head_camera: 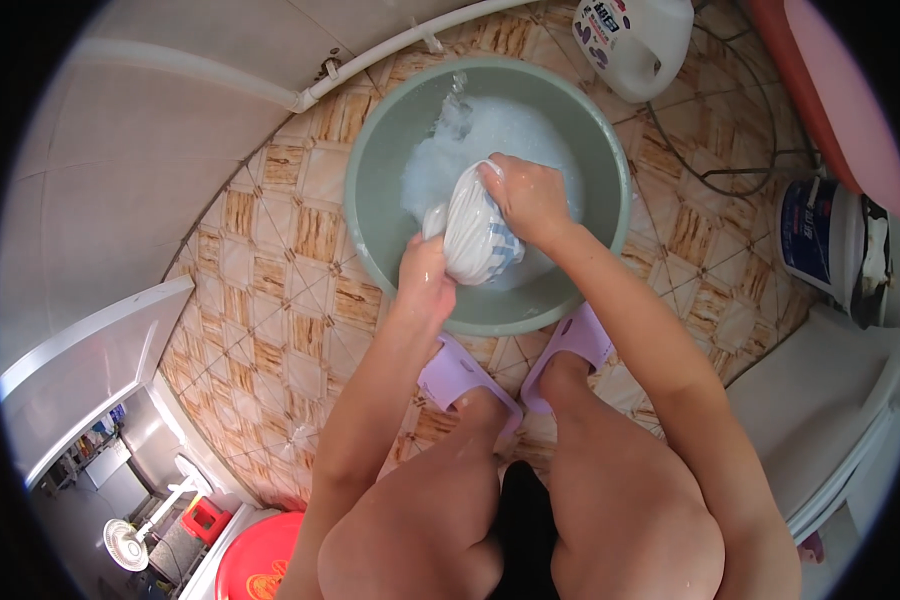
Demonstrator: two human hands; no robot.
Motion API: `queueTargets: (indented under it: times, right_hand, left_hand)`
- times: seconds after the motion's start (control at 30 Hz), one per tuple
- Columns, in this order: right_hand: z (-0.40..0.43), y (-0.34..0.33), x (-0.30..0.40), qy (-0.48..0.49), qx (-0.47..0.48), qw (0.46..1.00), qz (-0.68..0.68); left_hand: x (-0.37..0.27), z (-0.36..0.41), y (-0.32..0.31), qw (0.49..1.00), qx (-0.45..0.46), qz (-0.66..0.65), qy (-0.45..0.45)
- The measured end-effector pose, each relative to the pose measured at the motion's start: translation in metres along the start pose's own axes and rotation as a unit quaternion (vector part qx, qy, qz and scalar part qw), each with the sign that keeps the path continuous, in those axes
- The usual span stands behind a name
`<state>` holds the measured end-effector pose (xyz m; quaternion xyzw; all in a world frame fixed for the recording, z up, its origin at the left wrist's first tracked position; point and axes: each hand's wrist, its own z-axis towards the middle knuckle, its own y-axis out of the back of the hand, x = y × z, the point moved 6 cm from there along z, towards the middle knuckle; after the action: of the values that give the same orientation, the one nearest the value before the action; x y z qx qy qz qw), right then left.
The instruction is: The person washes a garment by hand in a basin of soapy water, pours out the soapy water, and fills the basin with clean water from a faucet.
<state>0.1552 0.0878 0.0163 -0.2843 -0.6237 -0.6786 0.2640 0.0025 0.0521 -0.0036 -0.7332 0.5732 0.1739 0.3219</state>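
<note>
A wet white cloth (pixel 474 232) with a blue pattern is bunched up between my two hands, over a round green plastic basin (pixel 360 217). My left hand (pixel 426 274) grips its lower left end, fingers partly hidden. Higher up and to the right, my right hand (pixel 529 196) is closed on the other end. Sudsy, pale bluish water (pixel 506 135) lies in the basin behind and under the cloth. Some clear water streaks show near the basin's far wall.
A white detergent jug (pixel 634 45) stands beyond the basin at the right, near a wire rack (pixel 757 171). A labelled bucket (pixel 821 236) is farther right. A white pipe (pixel 390 49) follows the wall. Purple slippers (pixel 457 375) are on my feet near the rim.
</note>
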Motion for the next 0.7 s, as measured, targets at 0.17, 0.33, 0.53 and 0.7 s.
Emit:
queueTargets:
  times: [0.17, 0.33, 0.53, 0.7]
  right_hand:
    - [-0.019, 0.007, -0.01, -0.035, -0.012, 0.946, 0.321]
    - [-0.061, 0.01, 0.001, -0.101, -0.015, 0.823, 0.559]
    - [-0.056, 0.035, 0.052, 0.012, -0.033, 0.865, 0.501]
    - [-0.044, 0.046, 0.07, 0.097, -0.068, 0.921, 0.371]
  left_hand:
    - [-0.014, -0.021, -0.011, 0.991, 0.051, -0.121, 0.023]
    - [-0.038, -0.045, -0.026, 0.97, 0.075, -0.224, 0.059]
    - [-0.011, -0.041, -0.039, 0.974, 0.114, -0.182, 0.065]
    - [-0.007, -0.033, -0.046, 0.956, 0.161, -0.216, 0.116]
